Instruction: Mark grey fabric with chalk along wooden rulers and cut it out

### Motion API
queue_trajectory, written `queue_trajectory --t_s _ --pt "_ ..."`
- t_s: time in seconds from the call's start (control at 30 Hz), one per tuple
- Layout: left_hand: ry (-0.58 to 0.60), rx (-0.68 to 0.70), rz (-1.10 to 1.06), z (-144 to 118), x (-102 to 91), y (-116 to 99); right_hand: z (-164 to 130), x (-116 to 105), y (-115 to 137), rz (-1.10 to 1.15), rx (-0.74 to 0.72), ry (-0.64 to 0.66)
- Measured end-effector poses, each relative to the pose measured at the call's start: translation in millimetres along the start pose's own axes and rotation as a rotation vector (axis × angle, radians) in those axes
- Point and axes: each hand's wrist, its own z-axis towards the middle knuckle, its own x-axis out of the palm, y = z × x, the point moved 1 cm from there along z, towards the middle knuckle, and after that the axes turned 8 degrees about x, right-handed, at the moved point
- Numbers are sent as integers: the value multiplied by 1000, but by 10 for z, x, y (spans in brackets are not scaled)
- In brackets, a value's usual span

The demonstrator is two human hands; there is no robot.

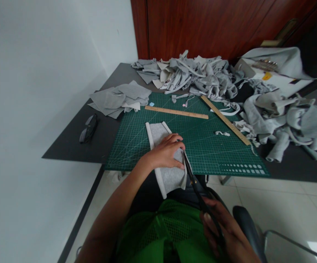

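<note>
Scissors [199,193] gripped in right hand [224,228] — left hand [165,152] flat, pressing grey fabric [167,160].

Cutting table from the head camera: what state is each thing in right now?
Grey fabric piece: flat on the mat, near end hanging over the table edge.
Left hand: pressed flat on the fabric piece.
Right hand: closed around the scissors' handles.
Scissors: blades along the fabric's right edge.
Two wooden rulers: lying flat.
Glasses: folded.
Cutting mat: flat on the table.
</note>
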Motion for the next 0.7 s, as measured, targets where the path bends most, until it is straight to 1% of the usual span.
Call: queue_trajectory --t_s 0.13,0.3,0.5,0.6,0.7 --pt "-8 -1 -13 -1 2 2 8 -8 1 -1 -6 10" --pt "-8 0 -30 0 -4 -1 7 -6 3 -12 -70 15" --pt "-4 -4 -5 -5 -11 -13 17 -39 14 150 5 58" --pt "6 -3 17 -6 -6 -14 54 -46 51 166 -15 60" --pt "3 -1 22 -7 -4 -13 100 -31 106 133 -41 47"
